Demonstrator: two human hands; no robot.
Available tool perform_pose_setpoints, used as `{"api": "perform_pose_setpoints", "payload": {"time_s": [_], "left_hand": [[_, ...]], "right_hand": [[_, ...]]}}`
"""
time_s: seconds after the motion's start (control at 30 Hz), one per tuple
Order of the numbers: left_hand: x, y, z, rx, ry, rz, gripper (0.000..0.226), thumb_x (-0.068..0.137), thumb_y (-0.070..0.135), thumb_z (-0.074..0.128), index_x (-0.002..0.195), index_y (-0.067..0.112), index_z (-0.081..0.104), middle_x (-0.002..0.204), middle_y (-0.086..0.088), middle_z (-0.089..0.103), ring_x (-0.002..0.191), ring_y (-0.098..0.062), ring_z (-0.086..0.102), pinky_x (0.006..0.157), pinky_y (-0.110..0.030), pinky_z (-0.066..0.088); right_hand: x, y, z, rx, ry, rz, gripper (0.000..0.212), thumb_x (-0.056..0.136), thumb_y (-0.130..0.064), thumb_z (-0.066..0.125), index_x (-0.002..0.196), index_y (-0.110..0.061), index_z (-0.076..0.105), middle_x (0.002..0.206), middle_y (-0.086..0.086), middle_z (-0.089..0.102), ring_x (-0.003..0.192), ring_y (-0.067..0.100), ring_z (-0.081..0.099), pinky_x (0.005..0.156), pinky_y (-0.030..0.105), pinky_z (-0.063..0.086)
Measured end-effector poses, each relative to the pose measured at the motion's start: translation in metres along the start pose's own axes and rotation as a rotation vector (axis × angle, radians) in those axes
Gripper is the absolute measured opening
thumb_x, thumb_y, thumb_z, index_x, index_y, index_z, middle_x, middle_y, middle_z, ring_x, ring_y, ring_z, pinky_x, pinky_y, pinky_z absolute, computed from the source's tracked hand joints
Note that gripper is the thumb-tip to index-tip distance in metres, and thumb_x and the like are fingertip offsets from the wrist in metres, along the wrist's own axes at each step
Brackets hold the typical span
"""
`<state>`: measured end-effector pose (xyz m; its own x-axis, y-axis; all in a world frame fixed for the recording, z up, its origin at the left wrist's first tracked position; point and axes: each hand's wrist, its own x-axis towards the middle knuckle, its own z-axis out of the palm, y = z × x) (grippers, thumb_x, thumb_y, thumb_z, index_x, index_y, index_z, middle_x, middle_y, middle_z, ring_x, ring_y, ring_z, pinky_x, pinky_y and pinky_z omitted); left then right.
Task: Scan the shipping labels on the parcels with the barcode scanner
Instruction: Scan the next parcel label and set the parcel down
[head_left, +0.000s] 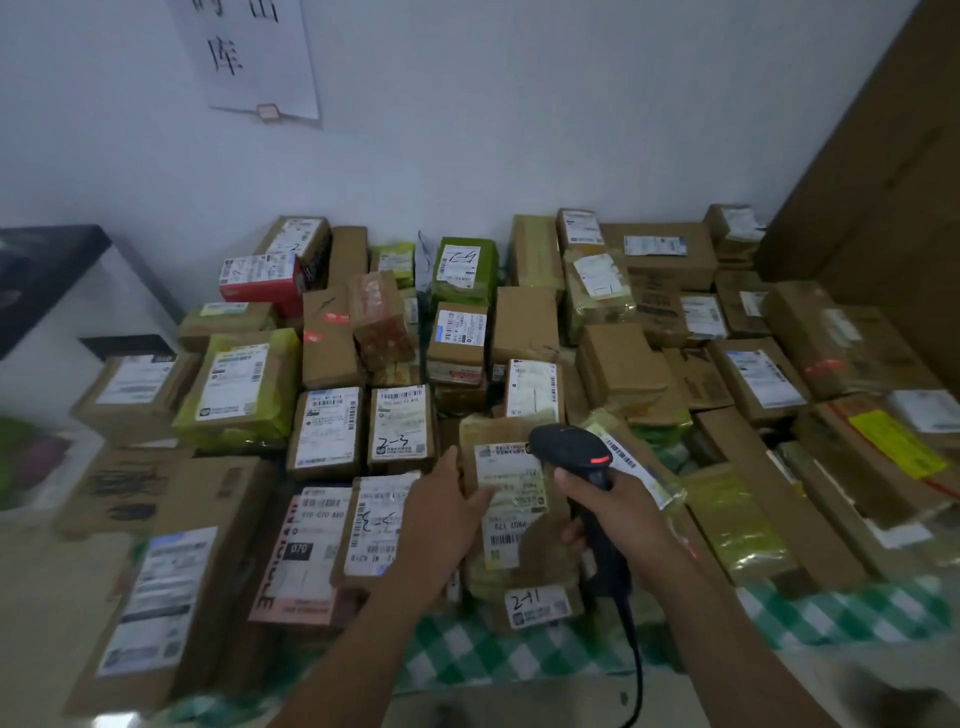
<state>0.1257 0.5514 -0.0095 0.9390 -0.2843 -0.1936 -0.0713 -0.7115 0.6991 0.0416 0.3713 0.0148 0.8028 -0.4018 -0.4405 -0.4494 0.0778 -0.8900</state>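
Many cardboard parcels with white shipping labels cover a table. My right hand (610, 506) grips the handle of a black barcode scanner (574, 452), whose head points at the label (511, 486) of a brown parcel (524, 561) in the front middle. A small red light glows on the scanner's side. My left hand (441, 512) holds that parcel's left edge, thumb up along the side and fingers lying on the label. The scanner's black cable (635, 654) runs down toward me.
A green-and-white checked cloth (519, 654) shows at the table's front edge. Parcels marked 2-3 (400, 428) and 2-41 (535, 605) lie near my hands. A large cardboard sheet (893, 208) leans at the right; a paper sign (254, 57) hangs on the wall.
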Motion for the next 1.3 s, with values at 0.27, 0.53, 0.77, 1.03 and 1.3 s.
{"api": "perform_pose_setpoints", "payload": {"time_s": [0.27,0.53,0.77,1.03,1.3], "left_hand": [[-0.036,0.005,0.032,-0.204,-0.032,-0.115,0.034,0.092,0.022,0.068,0.121,0.027,0.052,0.122,0.006,0.066,0.087,0.003,0.059,0.055,-0.001,0.045],[-0.045,0.013,0.044,-0.224,-0.171,-0.07,0.03,0.097,0.027,0.061,0.125,0.032,0.051,0.119,0.01,0.067,0.096,0.001,0.061,0.058,-0.006,0.048],[-0.026,0.001,0.036,-0.316,-0.092,-0.116,0.02,0.095,0.031,0.062,0.094,0.047,0.052,0.087,0.026,0.061,0.068,0.021,0.057,0.051,-0.003,0.043],[0.052,-0.03,0.006,0.353,-0.007,0.103,0.056,0.098,0.029,0.057,0.15,0.019,0.037,0.152,-0.002,0.04,0.14,-0.019,0.034,0.115,-0.031,0.025],[0.096,-0.065,-0.003,0.731,-0.1,0.208,0.065,0.098,0.044,0.048,0.155,0.02,0.028,0.162,-0.004,0.019,0.15,-0.032,0.012,0.122,-0.048,0.006]], "right_hand": [[-0.006,0.011,-0.023,-0.121,-0.094,0.031,0.02,0.088,-0.032,0.073,0.092,-0.013,0.067,0.056,0.007,0.067,0.046,0.022,0.064,0.042,0.025,0.049],[-0.007,0.013,-0.036,-0.188,-0.038,0.03,0.023,0.088,-0.036,0.072,0.096,-0.014,0.071,0.076,0.01,0.076,0.067,0.034,0.072,0.054,0.032,0.057],[0.003,-0.019,-0.021,-0.054,-0.039,-0.027,0.021,0.086,-0.032,0.074,0.086,-0.011,0.069,0.064,0.009,0.072,0.045,0.017,0.064,0.043,0.025,0.051],[0.038,-0.034,0.031,0.062,-0.174,0.117,0.029,0.088,-0.03,0.073,0.094,-0.002,0.069,0.069,0.01,0.07,0.049,0.021,0.062,0.045,0.027,0.05],[0.074,-0.027,0.039,0.172,-0.151,0.231,0.031,0.089,-0.03,0.072,0.094,0.0,0.067,0.071,0.011,0.072,0.045,0.02,0.058,0.042,0.026,0.047]]}}
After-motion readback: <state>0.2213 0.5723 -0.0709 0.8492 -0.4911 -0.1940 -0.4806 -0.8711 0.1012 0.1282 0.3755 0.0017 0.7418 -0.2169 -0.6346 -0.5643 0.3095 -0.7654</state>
